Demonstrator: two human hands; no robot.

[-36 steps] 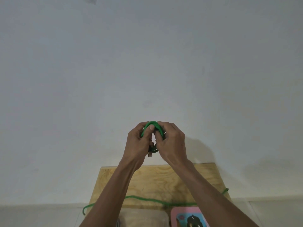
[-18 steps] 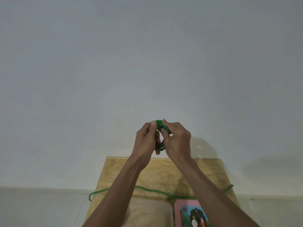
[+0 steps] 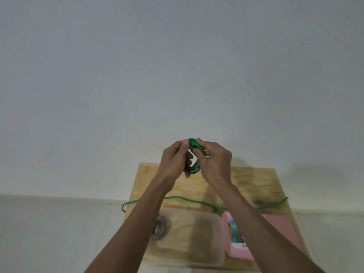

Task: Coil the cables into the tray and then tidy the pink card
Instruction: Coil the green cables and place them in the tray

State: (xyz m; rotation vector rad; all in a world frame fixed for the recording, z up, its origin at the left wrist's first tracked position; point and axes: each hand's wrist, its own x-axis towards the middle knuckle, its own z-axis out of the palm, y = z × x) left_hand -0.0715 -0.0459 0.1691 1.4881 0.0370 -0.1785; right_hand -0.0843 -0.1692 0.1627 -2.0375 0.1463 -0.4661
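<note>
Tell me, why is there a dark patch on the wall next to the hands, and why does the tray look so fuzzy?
Head view: the dark patch right of the right hand is a soft shadow on the wall, thrown by the raised hands; the see-through tray is blurred near the picture's bottom edge; the green cable coil looks sharper; no glare shows.

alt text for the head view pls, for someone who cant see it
Both hands, left hand and right hand, hold a green cable coil above a wooden board. Its tail trails across the board, beside a clear tray holding a grey coil and a pink card.
</note>
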